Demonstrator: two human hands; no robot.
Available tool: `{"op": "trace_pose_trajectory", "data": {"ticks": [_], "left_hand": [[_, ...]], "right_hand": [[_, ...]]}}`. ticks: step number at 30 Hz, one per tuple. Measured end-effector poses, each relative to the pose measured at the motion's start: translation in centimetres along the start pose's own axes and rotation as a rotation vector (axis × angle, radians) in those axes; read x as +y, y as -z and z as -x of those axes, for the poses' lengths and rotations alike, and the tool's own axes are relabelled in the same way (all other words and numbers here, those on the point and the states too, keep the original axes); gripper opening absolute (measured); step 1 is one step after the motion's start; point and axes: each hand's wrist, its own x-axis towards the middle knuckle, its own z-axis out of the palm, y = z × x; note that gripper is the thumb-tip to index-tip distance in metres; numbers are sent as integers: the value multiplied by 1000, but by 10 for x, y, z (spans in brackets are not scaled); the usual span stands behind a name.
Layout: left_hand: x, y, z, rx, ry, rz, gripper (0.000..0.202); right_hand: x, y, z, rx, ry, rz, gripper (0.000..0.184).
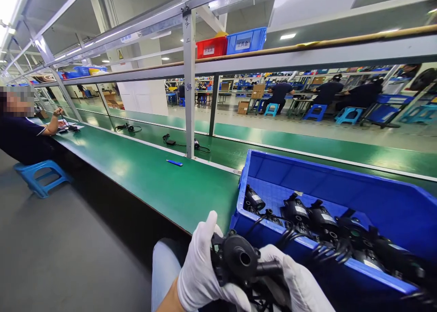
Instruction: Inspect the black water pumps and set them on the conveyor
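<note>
The black unit [235,250] is held up near the worktop [136,164], its round port [245,259] facing the camera, probably for a clear view. The left hand [201,264] is clasped around one side, thumb raised; the right hand [302,280] grips the side with the pipe [269,269], likely steadying it. The unit's underside is hidden behind the hands and cut off below. The blue bin [341,187] beside the right hand seems placed for easy reach; its base cannot be made out.
</note>
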Motion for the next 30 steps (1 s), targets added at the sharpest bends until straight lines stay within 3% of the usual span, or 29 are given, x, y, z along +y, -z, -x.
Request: {"op": "trace_pose_trajectory", "data": {"ticks": [6, 10, 12, 15, 17, 19, 21, 23, 26, 28, 30], "left_hand": [[13, -1, -1, 10, -11, -92, 135], [14, 8, 2, -6, -89, -38, 138], [9, 18, 3, 72, -172, 47, 129], [5, 30, 3, 263, -210, 110, 100], [9, 32, 5, 305, -136, 106, 85], [17, 25, 10, 288, -40, 116, 87], [26, 15, 15, 219, 60, 159, 98], [32, 5, 16, 115, 178, 248, 95], [30, -1, 11, 76, 416, 695, 57], [22, 3, 4, 100, 520, 1016, 56], [14, 9, -2, 71, 518, 1230, 61]], "right_hand": [[-17, 4, -9, 29, 25, 154, 61], [-23, 9, -12, -16, 30, 154, 65], [-16, 17, -11, -91, 144, 139, 68], [0, 30, -9, -154, 317, 158, 68], [4, 32, -9, -140, 297, 167, 70], [0, 24, -11, -58, 213, 185, 74], [-12, 8, -15, 36, 117, 235, 73], [-27, -11, -19, 64, 49, 255, 71], [-44, -30, -23, -13, -32, 116, 76], [-51, -33, -23, -6, -61, -6, 77], [-53, -32, -22, 13, -93, -25, 74]]}}
